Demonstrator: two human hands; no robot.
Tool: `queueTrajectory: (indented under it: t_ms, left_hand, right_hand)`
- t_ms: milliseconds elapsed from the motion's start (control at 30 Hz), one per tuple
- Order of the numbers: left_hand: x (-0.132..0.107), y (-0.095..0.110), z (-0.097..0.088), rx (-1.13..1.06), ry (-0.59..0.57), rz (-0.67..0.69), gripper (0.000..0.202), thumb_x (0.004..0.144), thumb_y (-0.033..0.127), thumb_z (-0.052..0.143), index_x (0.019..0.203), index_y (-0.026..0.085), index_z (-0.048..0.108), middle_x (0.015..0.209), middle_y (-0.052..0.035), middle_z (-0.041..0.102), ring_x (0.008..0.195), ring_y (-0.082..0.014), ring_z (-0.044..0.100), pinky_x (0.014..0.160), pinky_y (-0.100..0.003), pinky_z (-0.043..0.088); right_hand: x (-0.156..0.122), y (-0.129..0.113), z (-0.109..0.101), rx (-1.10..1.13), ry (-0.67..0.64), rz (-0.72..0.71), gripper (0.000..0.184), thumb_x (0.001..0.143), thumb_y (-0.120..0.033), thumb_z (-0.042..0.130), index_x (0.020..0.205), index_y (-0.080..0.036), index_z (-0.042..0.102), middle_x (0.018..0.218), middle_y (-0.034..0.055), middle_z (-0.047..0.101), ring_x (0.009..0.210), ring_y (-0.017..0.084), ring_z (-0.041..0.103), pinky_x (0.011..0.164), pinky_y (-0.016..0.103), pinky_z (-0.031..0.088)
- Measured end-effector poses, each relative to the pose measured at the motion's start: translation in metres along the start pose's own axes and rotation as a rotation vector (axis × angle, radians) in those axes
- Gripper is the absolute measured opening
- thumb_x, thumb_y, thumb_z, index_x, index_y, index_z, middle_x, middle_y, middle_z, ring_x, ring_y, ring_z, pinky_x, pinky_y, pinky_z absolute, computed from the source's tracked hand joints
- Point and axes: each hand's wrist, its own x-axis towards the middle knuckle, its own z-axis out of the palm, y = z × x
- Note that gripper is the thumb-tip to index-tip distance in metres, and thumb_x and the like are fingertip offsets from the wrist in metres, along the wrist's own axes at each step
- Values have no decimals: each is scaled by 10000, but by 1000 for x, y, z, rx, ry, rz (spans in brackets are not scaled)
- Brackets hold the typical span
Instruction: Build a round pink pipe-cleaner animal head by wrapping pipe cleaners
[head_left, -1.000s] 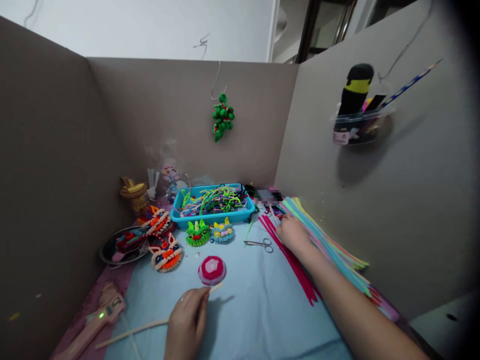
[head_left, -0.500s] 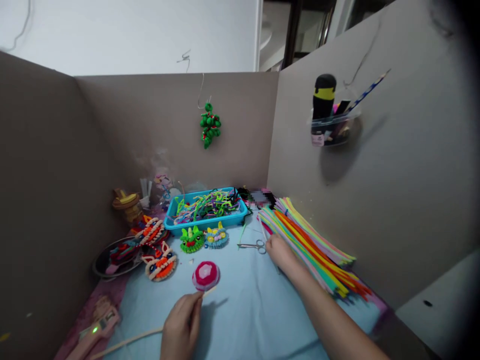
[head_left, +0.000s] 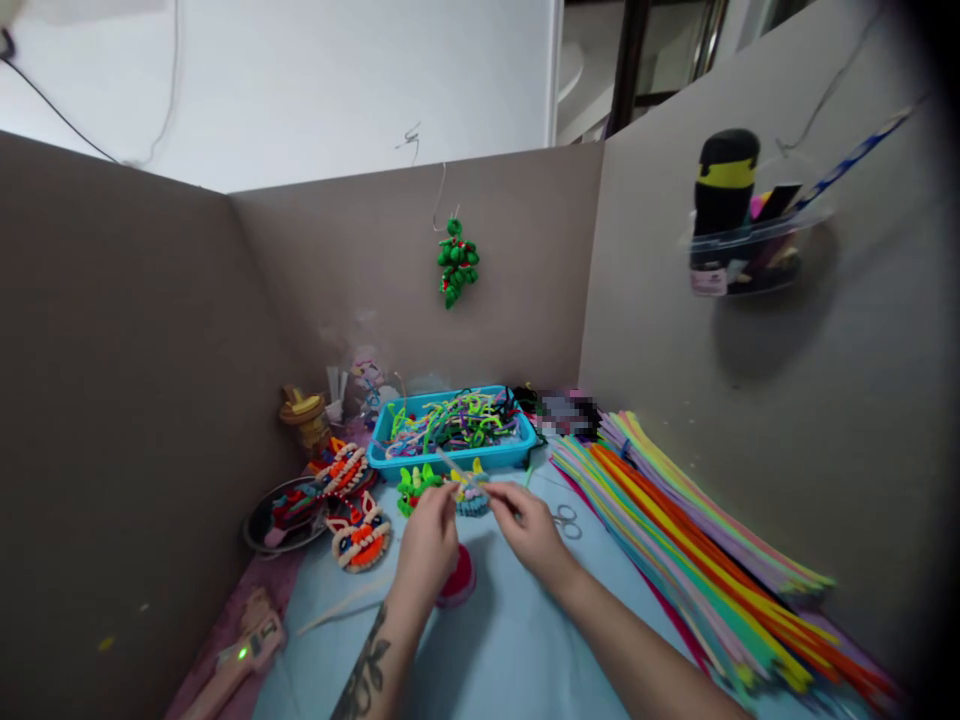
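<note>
Both hands are close together above the middle of the table, fingertips nearly meeting. My left hand [head_left: 431, 535] is closed in a pinch on a cream pipe cleaner [head_left: 345, 603], whose long tail slants down to the left. My right hand [head_left: 531, 530] pinches a thin pale strip [head_left: 452, 464], which looks like a pipe cleaner and points up and left. Where the two pieces meet is blurred. Behind the left wrist, partly hidden, lies a crimson and pink round piece [head_left: 463, 580]. Scissors [head_left: 568, 522] lie just right of my right hand.
A blue tray [head_left: 457, 466] of pipe cleaner scraps stands behind green [head_left: 415, 487] and blue-yellow [head_left: 472, 503] animal heads. Orange-cream heads [head_left: 361, 540] and a dark bowl [head_left: 279, 543] sit left, near a pink glue gun [head_left: 251, 650]. Pipe cleaner bundles [head_left: 675, 540] lie right.
My right hand has come from beside the pipe cleaner bundles to the middle with the pale strip. My left hand has risen forward to meet it. The view has swung left.
</note>
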Motion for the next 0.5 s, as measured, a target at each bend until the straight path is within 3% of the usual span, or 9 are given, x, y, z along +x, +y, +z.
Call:
queueTrajectory:
  t_ms: [133,233,367,500]
  left_hand:
    - [-13,-9,17,-128,-42,-75,225,858,224,472,924,158,676,934,-103,697,883,-218,650,773,-345,514]
    - [-19,-9,18,-167,-86,-147,196,842,253,506,814,164,678,805,-66,697,759,-193,646,682,-295,500]
    - [-19,-11,19,-172,-98,-197,232,808,280,556,648,142,652,666,-46,659,624,-157,604,576,-243,454]
    - [-19,-13,24,-248,-147,-229,216,801,301,576,722,133,687,712,-57,688,661,-167,625,592,-243,460]
  right_hand:
    - [-15,13,8,-35,-148,-46,214,830,-144,500,961,-215,653,887,44,669,856,176,623,772,301,492]
    - [-17,16,7,-42,-127,52,119,801,-159,550,873,-205,632,825,29,674,784,170,629,712,281,494]
    - [-16,19,8,15,-125,137,118,788,-173,579,899,-202,605,824,18,684,760,158,640,705,265,498]
    - [-19,20,7,31,-131,149,52,793,-215,605,843,-203,605,760,-3,667,707,144,628,662,243,487]
